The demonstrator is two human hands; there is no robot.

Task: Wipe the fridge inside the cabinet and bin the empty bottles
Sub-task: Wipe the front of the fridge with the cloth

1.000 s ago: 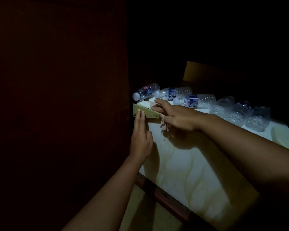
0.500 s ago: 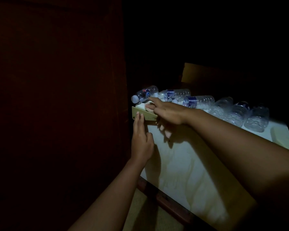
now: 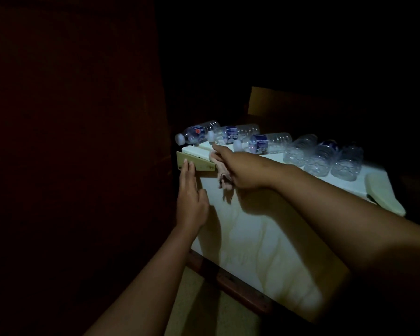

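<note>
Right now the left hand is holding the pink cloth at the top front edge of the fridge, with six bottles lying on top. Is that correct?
Not quite. The head view shows the right hand gripping the pink cloth at the top front edge of the fridge. The left hand lies flat against the fridge front, fingers straight. The six bottles do lie on top.

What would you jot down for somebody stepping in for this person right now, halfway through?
Left hand: open, fingers flat on the beige corner piece at the top left of the fridge.
Right hand: holds a pinkish cloth against the top front edge, beside that piece.
Six empty bottles lie on their sides on the fridge top.
Done: unclear in this dim light; no bottle binned.
Left: wipe the fridge, then bin all six bottles.
</note>
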